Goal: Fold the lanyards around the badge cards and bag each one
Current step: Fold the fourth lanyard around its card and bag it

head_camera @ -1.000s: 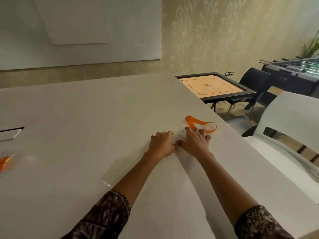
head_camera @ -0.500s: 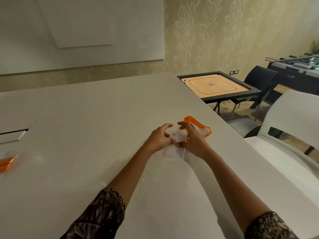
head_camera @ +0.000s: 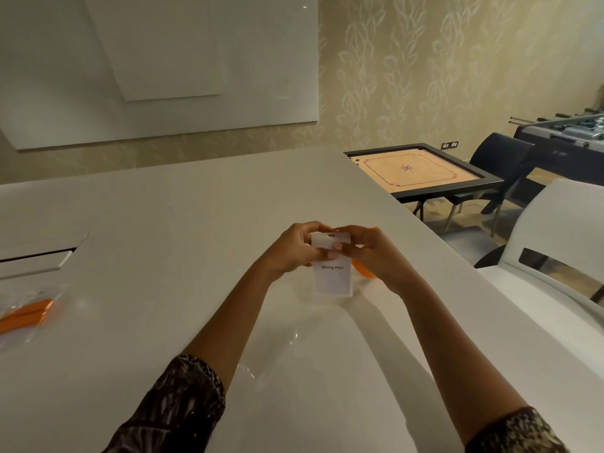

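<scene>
Top of badge card [head_camera: 331, 280] pinched btwn left hand [head_camera: 291, 253] & right hand [head_camera: 374, 256], off surface [head_camera: 163, 243]. Orange lanyard [head_camera: 363, 273] trails under right hand. Card prob. light, stiff, slick; lanyard floppy: grip card edges.

lanyard [head_camera: 362, 270]: mostly hidden behind right hand [head_camera: 371, 253] and card [head_camera: 331, 281], only orange slivers showing
bagged lanyard [head_camera: 27, 313]: cut off by left edge, blurred inside plastic
football table [head_camera: 570, 138]: cut off by right edge
chair [head_camera: 555, 223]: cut off by right edge
</scene>
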Motion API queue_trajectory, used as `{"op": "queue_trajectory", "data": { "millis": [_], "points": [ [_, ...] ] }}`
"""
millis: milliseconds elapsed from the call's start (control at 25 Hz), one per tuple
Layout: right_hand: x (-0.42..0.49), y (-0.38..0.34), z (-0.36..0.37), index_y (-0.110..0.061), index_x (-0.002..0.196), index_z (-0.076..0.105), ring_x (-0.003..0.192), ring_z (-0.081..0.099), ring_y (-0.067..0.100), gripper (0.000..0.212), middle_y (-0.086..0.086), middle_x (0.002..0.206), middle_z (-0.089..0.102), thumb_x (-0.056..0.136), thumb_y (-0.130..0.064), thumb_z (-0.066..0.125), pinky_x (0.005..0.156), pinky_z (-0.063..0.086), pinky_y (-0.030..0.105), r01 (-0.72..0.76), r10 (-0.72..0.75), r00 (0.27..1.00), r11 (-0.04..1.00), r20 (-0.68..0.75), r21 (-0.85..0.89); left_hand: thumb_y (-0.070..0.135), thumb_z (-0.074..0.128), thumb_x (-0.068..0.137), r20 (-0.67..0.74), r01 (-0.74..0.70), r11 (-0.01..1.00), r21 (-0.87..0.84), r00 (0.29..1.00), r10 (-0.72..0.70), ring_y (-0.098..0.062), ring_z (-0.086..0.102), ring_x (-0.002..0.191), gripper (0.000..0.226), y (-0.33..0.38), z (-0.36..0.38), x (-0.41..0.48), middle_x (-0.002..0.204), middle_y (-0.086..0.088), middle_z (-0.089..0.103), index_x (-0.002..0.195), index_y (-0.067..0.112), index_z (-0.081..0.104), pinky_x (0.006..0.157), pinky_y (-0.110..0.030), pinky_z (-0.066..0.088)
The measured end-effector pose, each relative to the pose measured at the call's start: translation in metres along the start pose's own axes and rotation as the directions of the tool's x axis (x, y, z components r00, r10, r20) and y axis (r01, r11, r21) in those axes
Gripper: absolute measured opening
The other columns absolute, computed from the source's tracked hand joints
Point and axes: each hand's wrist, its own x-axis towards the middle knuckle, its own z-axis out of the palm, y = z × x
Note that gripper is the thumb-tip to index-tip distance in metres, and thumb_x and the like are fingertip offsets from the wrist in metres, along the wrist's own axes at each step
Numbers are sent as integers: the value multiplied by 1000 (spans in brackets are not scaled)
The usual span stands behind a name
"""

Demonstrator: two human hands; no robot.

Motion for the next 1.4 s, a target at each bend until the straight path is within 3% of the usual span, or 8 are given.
{"op": "queue_trajectory", "data": {
  "millis": [200,360,560,800,920,1080,1240,1400],
  "points": [
    [1,-1,-8,-14,120,63,107,64,29,28,10,112,68,99,-13,45,93,52,41,-160,123,986,899,116,409,11,76,80,-49,-7,980,-196,999,-2,-13,72,84,32,2,-19,-3,101,-7,73,109,15,66,66,-24,57],
    [1,8,5,-16,104,71,98,65,32,32,13,102,71,93,1,46,86,50,42,-15,15,1000,968,2,250,16,78,78,-144,2,956,-292,989,-46,-19,73,85,24,5,-25,-1,99,-9,73,98,17,66,68,-27,59],
    [6,8,15,-15,98,74,89,70,24,35,10,98,73,96,-3,42,70,56,29,-10,21,1000,853,-16,523,17,66,89,-217,-6,904,-427,971,-96,-19,65,96,9,16,-16,8,96,-2,66,91,16,57,78,-36,55],
    [4,15,33,1,95,67,62,53,15,26,14,78,57,89,7,42,56,43,24,-45,74,997,802,-24,596,17,53,97,-229,63,665,-744,911,-343,-21,61,97,11,14,-4,21,96,-7,64,106,15,58,82,-40,51],
    [4,14,36,2,85,58,63,37,13,11,9,76,41,80,-1,48,56,32,25,-56,87,996,813,-27,579,18,53,97,-273,42,632,-774,878,-392,-22,60,95,8,8,-3,25,94,-7,63,103,15,58,82,-42,51],
    [6,14,29,-9,99,72,65,42,8,16,-5,73,59,92,-15,59,61,34,23,-37,94,988,911,-119,411,16,69,87,-279,75,738,-671,896,-345,-21,67,87,12,0,-11,22,90,-6,69,96,9,65,69,-36,57],
    [9,11,7,-16,89,74,67,40,11,15,-5,76,63,92,-16,60,61,33,24,-90,103,994,938,-23,334,20,77,79,-151,168,885,-435,955,-256,-21,71,83,23,-1,-36,13,93,-7,73,98,8,70,66,-31,59],
    [13,8,6,-13,96,73,66,43,11,16,2,87,65,94,-18,58,60,38,22,-115,101,993,933,59,341,15,77,79,-86,195,869,-454,961,-261,-21,71,85,21,0,-41,13,92,-10,73,97,5,70,63,-28,59]
  ]
}}
